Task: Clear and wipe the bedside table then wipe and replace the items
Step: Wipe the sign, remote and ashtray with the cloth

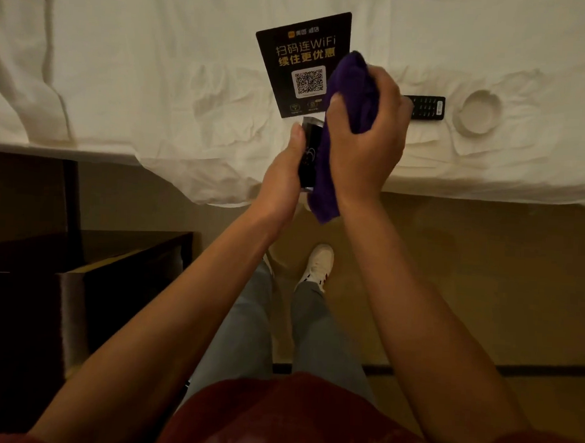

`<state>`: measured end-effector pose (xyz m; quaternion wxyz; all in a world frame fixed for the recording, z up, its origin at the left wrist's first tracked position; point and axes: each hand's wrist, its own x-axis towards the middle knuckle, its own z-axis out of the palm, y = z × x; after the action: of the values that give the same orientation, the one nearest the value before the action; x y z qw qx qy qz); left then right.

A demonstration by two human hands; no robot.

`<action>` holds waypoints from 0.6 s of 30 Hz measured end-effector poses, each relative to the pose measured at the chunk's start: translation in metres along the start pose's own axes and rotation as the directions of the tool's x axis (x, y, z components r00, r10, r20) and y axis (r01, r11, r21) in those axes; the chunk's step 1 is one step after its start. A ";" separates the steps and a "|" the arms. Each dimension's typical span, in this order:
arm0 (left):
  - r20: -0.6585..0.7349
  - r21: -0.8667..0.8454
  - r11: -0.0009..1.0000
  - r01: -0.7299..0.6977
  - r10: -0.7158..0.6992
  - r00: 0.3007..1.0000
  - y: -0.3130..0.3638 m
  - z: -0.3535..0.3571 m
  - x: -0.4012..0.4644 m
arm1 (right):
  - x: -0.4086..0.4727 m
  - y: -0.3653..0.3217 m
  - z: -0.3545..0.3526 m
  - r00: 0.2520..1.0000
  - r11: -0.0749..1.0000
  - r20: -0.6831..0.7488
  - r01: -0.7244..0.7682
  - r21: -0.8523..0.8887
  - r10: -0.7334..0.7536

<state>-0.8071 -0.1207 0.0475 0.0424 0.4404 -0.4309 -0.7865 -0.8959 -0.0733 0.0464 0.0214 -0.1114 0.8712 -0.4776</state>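
Observation:
My left hand (287,167) grips a small black device (309,144) upright over the bed's edge. My right hand (370,134) holds a purple cloth (352,92) bunched against the device's right side; the cloth's tail hangs below it. On the white bed sheet (156,78) lie a black WiFi card with a QR code (301,61), a black remote control (427,107) partly hidden behind my right hand, and a round white ashtray (480,111). The dark bedside table (88,278) stands at lower left.
The bed runs across the whole top of the view, its edge just past my hands. A dark headboard or wall panel (25,190) rises behind the bedside table. My legs and a white shoe (319,263) stand on tan floor.

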 end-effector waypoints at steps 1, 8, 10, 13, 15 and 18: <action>0.000 0.008 1.000 -0.013 0.013 1.000 0.000 0.002 0.002 | -0.001 -0.001 -0.001 1.000 1.000 0.000 -0.005 0.007 0.005; 0.041 -0.145 0.983 0.116 -0.111 0.993 0.003 -0.010 0.016 | -0.075 0.006 -0.025 0.965 0.997 0.261 -0.024 0.074 0.003; 0.066 -0.085 0.988 0.129 -0.123 0.990 -0.002 -0.012 0.017 | -0.075 0.013 -0.035 0.960 0.993 0.278 -0.059 0.098 0.029; 0.068 0.113 0.993 0.018 -0.025 0.997 -0.007 -0.015 0.018 | -0.049 0.015 -0.042 0.974 0.981 0.193 -0.144 0.133 0.117; 0.066 0.188 0.982 -0.012 -0.001 0.998 -0.008 -0.018 0.017 | -0.022 0.014 -0.043 0.979 0.976 0.151 -0.159 0.150 0.137; 0.067 0.257 0.964 -0.072 0.056 0.996 -0.003 -0.017 0.017 | 0.008 0.009 -0.041 0.976 0.989 0.208 -0.085 0.119 0.058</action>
<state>-0.8043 -0.1370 0.0296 -0.0028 0.4046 -0.5450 -0.7344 -0.9116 -0.0367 0.0615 0.1349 -0.1267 0.8356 -0.5172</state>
